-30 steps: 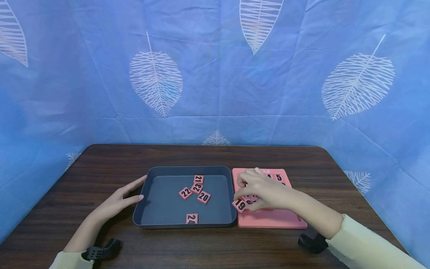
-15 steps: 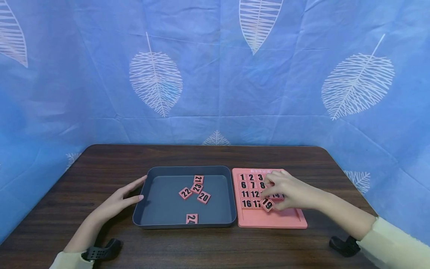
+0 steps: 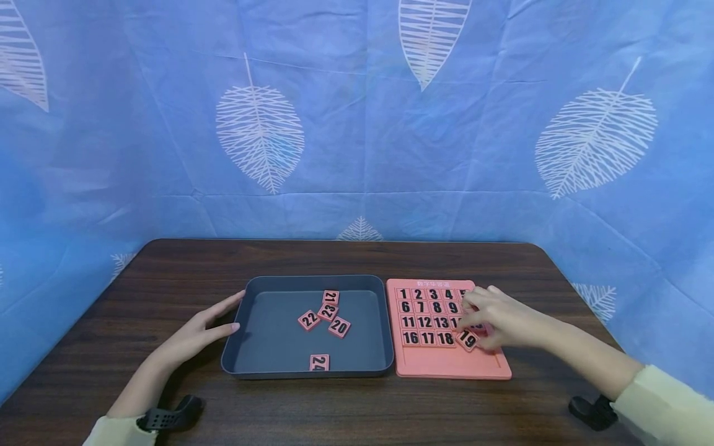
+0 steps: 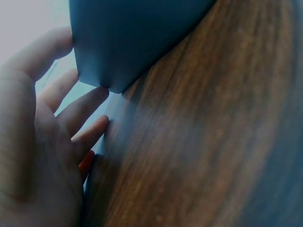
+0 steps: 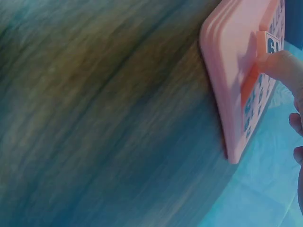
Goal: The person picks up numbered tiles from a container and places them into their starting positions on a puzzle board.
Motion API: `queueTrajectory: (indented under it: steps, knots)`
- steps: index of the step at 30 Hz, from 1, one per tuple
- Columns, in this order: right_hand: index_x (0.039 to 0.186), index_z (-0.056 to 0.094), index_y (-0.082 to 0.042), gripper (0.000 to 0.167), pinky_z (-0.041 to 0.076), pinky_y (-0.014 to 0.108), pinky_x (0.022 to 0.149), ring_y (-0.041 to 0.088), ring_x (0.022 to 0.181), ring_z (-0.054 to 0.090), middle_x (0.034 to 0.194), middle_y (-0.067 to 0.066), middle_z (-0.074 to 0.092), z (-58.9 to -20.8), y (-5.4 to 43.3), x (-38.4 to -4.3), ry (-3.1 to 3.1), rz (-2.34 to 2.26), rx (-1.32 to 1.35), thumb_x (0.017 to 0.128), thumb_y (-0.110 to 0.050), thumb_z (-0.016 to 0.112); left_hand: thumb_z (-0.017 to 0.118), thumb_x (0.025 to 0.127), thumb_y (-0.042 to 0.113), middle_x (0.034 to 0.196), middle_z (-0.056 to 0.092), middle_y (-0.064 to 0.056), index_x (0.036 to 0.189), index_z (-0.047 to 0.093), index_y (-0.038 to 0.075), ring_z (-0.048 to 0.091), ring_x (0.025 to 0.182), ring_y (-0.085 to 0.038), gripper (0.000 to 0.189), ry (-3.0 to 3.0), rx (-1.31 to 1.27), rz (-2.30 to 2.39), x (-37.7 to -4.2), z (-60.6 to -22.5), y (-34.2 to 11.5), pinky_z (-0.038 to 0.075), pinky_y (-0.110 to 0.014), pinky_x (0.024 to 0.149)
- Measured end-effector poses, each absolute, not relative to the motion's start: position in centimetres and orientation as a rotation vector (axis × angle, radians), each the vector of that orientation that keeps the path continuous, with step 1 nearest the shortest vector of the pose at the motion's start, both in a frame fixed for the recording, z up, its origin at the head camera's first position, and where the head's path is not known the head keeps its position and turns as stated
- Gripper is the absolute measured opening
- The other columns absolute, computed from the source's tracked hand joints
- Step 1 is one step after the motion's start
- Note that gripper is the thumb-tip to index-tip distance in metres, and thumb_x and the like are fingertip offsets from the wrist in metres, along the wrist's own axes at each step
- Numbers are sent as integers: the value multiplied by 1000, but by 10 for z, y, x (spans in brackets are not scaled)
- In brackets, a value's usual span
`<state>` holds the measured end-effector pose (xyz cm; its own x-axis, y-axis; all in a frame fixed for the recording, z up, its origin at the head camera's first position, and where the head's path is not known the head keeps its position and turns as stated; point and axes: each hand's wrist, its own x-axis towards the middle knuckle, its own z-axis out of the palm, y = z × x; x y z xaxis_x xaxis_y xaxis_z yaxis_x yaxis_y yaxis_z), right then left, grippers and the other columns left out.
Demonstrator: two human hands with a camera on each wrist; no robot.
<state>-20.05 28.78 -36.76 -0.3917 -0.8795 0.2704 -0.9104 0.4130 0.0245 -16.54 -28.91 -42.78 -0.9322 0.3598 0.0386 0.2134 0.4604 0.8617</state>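
My right hand (image 3: 499, 317) pinches the pink tile numbered 19 (image 3: 467, 339), tilted, just right of tile 18 (image 3: 445, 338) on the pink number board (image 3: 446, 365). Rows of tiles up to 18 lie in order on that board, some covered by the fingers. In the right wrist view the thumb presses the edge of the raised tile (image 5: 262, 45). My left hand (image 3: 195, 334) touches the left side of the dark grey tray (image 3: 237, 370) with fingers extended. The left wrist view shows its fingertips against the tray's corner (image 4: 109, 61).
Inside the tray lie loose tiles: 21 (image 3: 331, 297), 23 (image 3: 328, 311), 22 (image 3: 309, 319), 20 (image 3: 339, 327) and 24 (image 3: 319, 362). Tray and board stand side by side on the brown wooden table (image 3: 334, 415). A blue leaf-patterned cloth (image 3: 357, 136) hangs behind.
My right hand has carried tile 19 rightward from the board's left edge, across the fourth row, to beside tile 18. The left hand and the tray have stayed in place.
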Motion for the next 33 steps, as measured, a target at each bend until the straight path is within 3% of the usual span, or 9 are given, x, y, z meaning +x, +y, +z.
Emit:
queueTrajectory:
  steps: [5,16,25,33]
  knots:
    - [90,75,-31,41,17,27,63,2,72,20,77,-14,25,-371,293,-201,-2406,186,1573,54,-11,79,55,99,26,156,20,-17,153,25,14,13,140,-46,63,2558,517,1469,-167,-428,-289,24,-69,99]
    - [94,74,-32,44,13,22,65,2,72,24,78,-16,31,-376,288,-203,-2320,189,1644,59,-5,76,55,99,27,156,19,-16,153,25,13,13,140,-45,64,2567,510,1462,-165,-427,-289,22,-69,100]
    - [98,77,-32,45,16,24,66,6,73,29,80,-13,34,-377,289,-203,-2332,131,1612,64,-3,80,56,99,27,156,19,-16,153,25,15,13,140,-45,64,2568,511,1457,-165,-427,-290,23,-69,99]
    - [99,78,-31,39,20,26,68,6,77,36,86,-13,47,-379,288,-202,-2427,145,1544,67,-9,85,56,98,26,155,21,-17,153,26,14,14,140,-44,64,2567,506,1468,-165,-428,-289,22,-68,100]
